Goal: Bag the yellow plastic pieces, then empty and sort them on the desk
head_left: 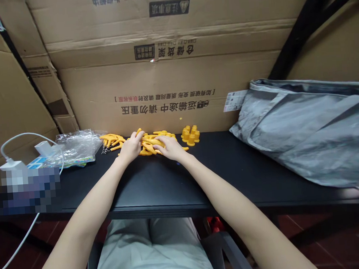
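Yellow plastic pieces [149, 149], mostly curved and slender, lie in a loose pile near the back of the black table. My left hand [132, 145] is at the pile's left side, its fingers closed round a yellow piece whose tip pokes out above them. From the right, my right hand [169, 147] reaches into the pile with curled fingers pressed on a yellow piece. Both hands partly cover the pile. Farther left is a smaller group of curved yellow pieces with dark chains [112, 140]. Several yellow stepped, round pegs [191, 136] stand upright to the right.
Crumpled clear plastic bags [77, 146] lie on the left of the black table [158, 189], beside a white charger with a cable [14, 165]. A large grey fabric bag [305, 130] fills the right side. Printed cardboard [169, 78] rises behind.
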The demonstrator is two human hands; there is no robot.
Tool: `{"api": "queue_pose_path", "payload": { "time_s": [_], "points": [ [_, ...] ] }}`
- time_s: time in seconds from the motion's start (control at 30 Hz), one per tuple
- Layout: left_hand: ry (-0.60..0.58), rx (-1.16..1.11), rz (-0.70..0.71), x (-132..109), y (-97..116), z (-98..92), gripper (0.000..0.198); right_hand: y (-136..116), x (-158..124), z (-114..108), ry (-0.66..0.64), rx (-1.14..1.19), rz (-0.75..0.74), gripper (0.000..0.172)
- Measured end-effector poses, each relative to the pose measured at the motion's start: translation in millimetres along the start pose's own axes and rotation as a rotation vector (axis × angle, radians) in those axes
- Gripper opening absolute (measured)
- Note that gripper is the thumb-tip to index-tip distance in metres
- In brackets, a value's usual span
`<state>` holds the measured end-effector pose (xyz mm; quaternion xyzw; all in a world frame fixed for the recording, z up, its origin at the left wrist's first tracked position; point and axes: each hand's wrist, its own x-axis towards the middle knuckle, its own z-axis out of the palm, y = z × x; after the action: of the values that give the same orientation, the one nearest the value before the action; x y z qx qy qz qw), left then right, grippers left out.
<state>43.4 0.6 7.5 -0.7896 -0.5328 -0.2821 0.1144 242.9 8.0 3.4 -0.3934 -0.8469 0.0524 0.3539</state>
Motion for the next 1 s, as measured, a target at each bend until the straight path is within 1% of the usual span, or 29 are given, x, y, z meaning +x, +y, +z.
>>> {"api": "queue_pose_path", "payload": {
  "time_s": [0.13, 0.23, 0.33, 0.47, 0.53, 0.6, 0.83, 0.9, 1.0],
  "points": [
    [-0.029, -0.016, -0.012, -1.6, 4.5, -3.9, 0.037, -9.9, -1.1, -5.4, 0.047, -0.333, -0.060, 0.022],
    [-0.028, -0.005, -0.024, -2.5, 7.4, -6.8, 0.035, -14.9, -1.3, -9.6, 0.075, -0.459, -0.083, 0.023],
    [-0.043, 0.027, -0.050, -2.5, 6.6, -8.4, 0.036, -11.9, -1.7, -10.0, 0.053, -0.434, -0.127, 0.025],
    [-0.070, 0.049, -0.060, -2.2, 0.8, -7.3, 0.039, -4.7, -2.2, -6.4, -0.033, -0.386, -0.157, 0.031],
    [-0.080, 0.063, -0.072, -2.2, -1.1, -6.4, 0.040, -4.1, -2.1, -5.1, -0.070, -0.415, -0.143, 0.030],
    [-0.088, 0.078, -0.087, -2.2, -1.1, -6.0, 0.041, -5.3, -1.7, -4.9, -0.081, -0.458, -0.128, 0.027],
    [-0.114, 0.086, -0.119, -1.6, 3.2, -5.9, 0.043, -9.4, -0.2, -6.7, 0.032, -0.553, -0.159, 0.018],
    [-0.115, 0.081, -0.132, -1.2, 2.1, -5.1, 0.044, -8.6, 0.1, -7.4, 0.072, -0.576, -0.154, 0.020],
    [-0.096, 0.073, -0.177, -0.8, -2.4, -5.3, 0.043, -2.6, 0.1, -10.1, 0.138, -0.591, -0.091, 0.023]
  ]
}}
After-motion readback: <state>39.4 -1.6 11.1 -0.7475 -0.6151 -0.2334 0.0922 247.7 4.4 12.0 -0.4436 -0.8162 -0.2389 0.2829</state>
